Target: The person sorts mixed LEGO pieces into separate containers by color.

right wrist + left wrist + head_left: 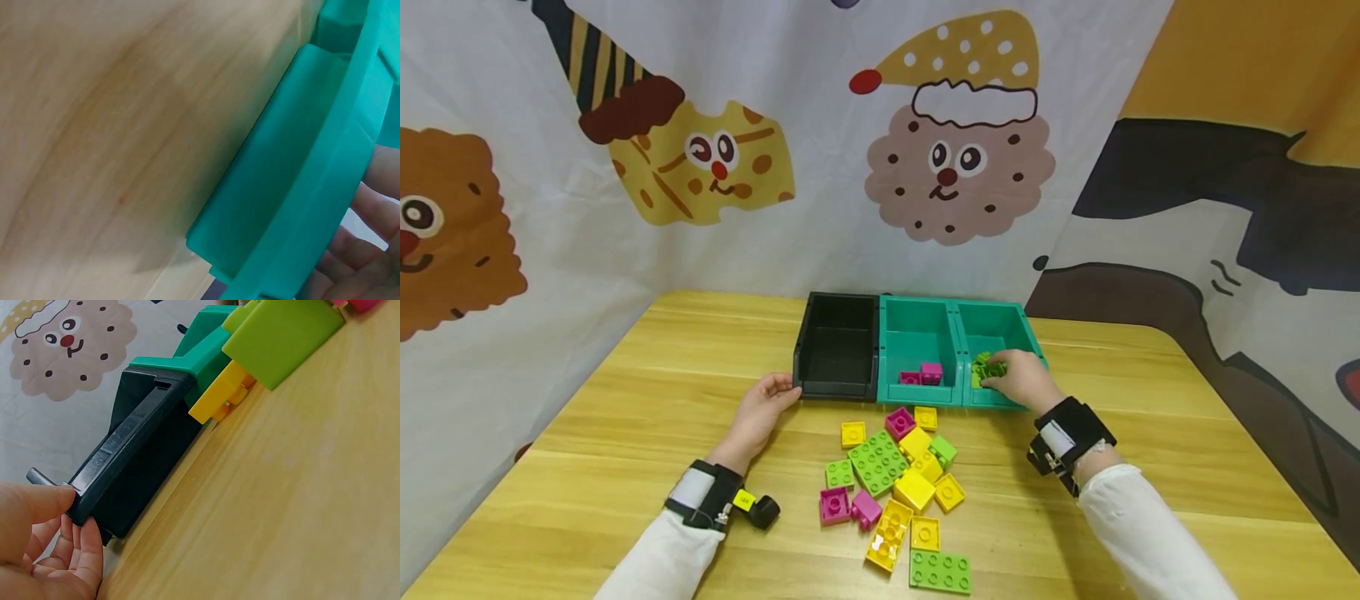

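Observation:
My left hand (762, 414) pinches the front left corner of a black bin (840, 389). In the left wrist view its thumb lies on the bin's rim (119, 440), with the other fingers below the corner. My right hand (1024, 382) reaches into the right teal bin (992, 317). Its thumb and forefinger are around a green brick (996, 370), next to other green pieces. From the right wrist camera, the bin's wall (312, 181) hides the fingertips and the brick.
The middle teal bin (917, 321) holds magenta bricks (931, 373). In front of the bins lies a loose pile: a large green brick (877, 462), yellow bricks (914, 490), magenta bricks (834, 506) and a green brick (940, 572). A patterned cloth (820, 250) hangs behind the table (715, 333).

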Demonstrator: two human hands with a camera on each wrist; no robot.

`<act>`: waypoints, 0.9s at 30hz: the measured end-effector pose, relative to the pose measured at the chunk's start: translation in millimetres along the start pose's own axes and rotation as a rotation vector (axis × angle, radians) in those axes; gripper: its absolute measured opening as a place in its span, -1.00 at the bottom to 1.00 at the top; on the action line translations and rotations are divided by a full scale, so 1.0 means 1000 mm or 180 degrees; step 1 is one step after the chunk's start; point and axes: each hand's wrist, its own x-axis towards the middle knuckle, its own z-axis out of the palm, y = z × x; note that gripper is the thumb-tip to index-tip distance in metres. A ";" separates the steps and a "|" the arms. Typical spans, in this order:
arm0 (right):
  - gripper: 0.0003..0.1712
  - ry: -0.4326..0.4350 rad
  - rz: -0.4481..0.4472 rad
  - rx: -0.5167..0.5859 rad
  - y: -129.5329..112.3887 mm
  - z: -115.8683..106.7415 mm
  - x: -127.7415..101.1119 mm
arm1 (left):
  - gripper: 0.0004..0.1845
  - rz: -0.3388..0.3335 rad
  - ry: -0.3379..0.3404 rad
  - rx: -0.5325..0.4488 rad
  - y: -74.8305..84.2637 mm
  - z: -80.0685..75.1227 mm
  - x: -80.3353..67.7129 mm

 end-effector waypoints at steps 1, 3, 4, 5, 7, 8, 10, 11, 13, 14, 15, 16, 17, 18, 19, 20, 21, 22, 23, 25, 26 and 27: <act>-0.54 -0.0022 -0.0015 -0.0008 0.000 0.000 -0.001 | -0.76 -0.0008 0.0002 -0.0001 0.000 0.000 0.000; -0.52 -0.0038 -0.0070 -0.0016 -0.002 -0.002 -0.003 | -0.77 -0.0017 -0.0002 -0.0013 -0.001 0.000 0.000; -0.51 -0.0027 -0.0098 -0.0004 -0.002 -0.002 -0.004 | -0.77 -0.0012 -0.0009 -0.0016 -0.001 0.001 0.000; -0.50 -0.0003 -0.0127 0.0016 -0.003 -0.003 -0.006 | -0.77 -0.0013 -0.0011 -0.0016 -0.001 0.001 0.000; -0.49 0.0085 -0.0182 0.0074 -0.004 -0.005 -0.009 | -0.77 -0.0007 -0.0019 -0.0009 0.000 0.001 0.000; -0.50 0.0143 -0.0218 0.0120 -0.005 -0.007 -0.011 | -0.77 -0.0001 -0.0018 -0.0011 0.000 0.001 0.000; -0.52 0.0266 -0.0270 0.0222 -0.007 -0.010 -0.015 | -0.76 0.0001 -0.0021 0.0003 0.000 0.000 0.000; -0.54 0.0320 -0.0290 0.0287 -0.008 -0.012 -0.018 | -0.75 -0.0011 -0.0020 0.0007 0.000 0.000 0.000; -0.57 0.0402 -0.0331 0.0420 -0.011 -0.015 -0.023 | -0.75 -0.0022 -0.0019 0.0014 0.001 0.000 0.001; -0.59 0.0441 -0.0371 0.0482 -0.013 -0.017 -0.026 | -0.75 -0.0026 -0.0018 0.0019 0.001 0.000 0.000; -0.61 0.0472 -0.0399 0.0548 -0.015 -0.018 -0.029 | -0.75 -0.0029 -0.0020 0.0016 0.001 0.000 0.000; -0.63 0.0496 -0.0425 0.0616 -0.017 -0.019 -0.032 | -0.75 -0.0033 -0.0019 0.0016 0.001 0.000 0.000; -0.65 0.0521 -0.0453 0.0674 -0.019 -0.020 -0.036 | -0.75 -0.0033 -0.0016 0.0015 0.001 0.000 0.000; -0.66 0.0543 -0.0479 0.0721 -0.020 -0.020 -0.039 | -0.75 -0.0028 -0.0014 0.0017 0.002 0.000 0.000; -0.68 0.0572 -0.0501 0.0771 -0.022 -0.021 -0.043 | -0.75 -0.0022 -0.0015 0.0017 0.002 0.000 -0.001; -0.69 0.0596 -0.0521 0.0815 -0.023 -0.022 -0.046 | -0.74 -0.0020 -0.0015 0.0017 0.002 0.000 -0.001; -0.70 0.0616 -0.0533 0.0854 -0.025 -0.022 -0.049 | -0.74 -0.0018 -0.0015 0.0020 0.002 0.000 -0.001; -0.72 0.0633 -0.0539 0.0888 -0.026 -0.022 -0.053 | -0.74 -0.0014 -0.0014 0.0023 0.002 0.000 -0.001; -0.72 0.0652 -0.0555 0.0916 -0.027 -0.023 -0.056 | -0.74 -0.0009 -0.0014 0.0023 0.002 0.000 -0.001; -0.75 0.0691 -0.0592 0.0980 -0.029 -0.023 -0.062 | -0.75 -0.0002 -0.0011 0.0011 0.001 0.000 -0.001; -0.76 0.0704 -0.0609 0.1002 -0.030 -0.023 -0.065 | -0.75 -0.0001 -0.0008 0.0007 0.001 0.000 0.000; -0.77 0.0720 -0.0632 0.1021 -0.031 -0.023 -0.068 | -0.75 -0.0002 -0.0003 0.0001 0.001 0.000 0.000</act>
